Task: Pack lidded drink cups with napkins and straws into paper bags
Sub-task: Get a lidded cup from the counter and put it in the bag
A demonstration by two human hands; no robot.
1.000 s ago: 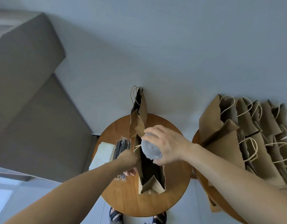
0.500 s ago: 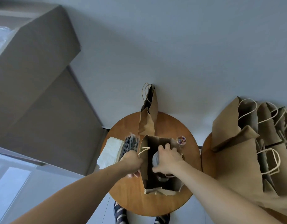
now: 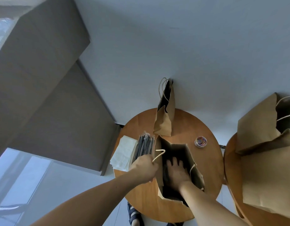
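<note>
- The right hand (image 3: 177, 172) has gone down deep inside the bag (image 3: 158, 149); one second ago it held the cup above the opening.
- The cup is now hidden under this hand, probably low in the bag. I cannot tell if the fingers (image 3: 173, 162) are clamped on it or apart.
- The left hand (image 3: 145, 167) keeps its fingers clamped on the bag's left rim, by the handle.
- The cup seems almost placed. The napkins (image 3: 124, 152) and straws (image 3: 144, 146), at the left edge of the surface (image 3: 190, 126), should come next.

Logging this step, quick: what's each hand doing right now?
Left hand: grips the paper bag rim.
Right hand: inside the bag, grip cannot be told.
</note>
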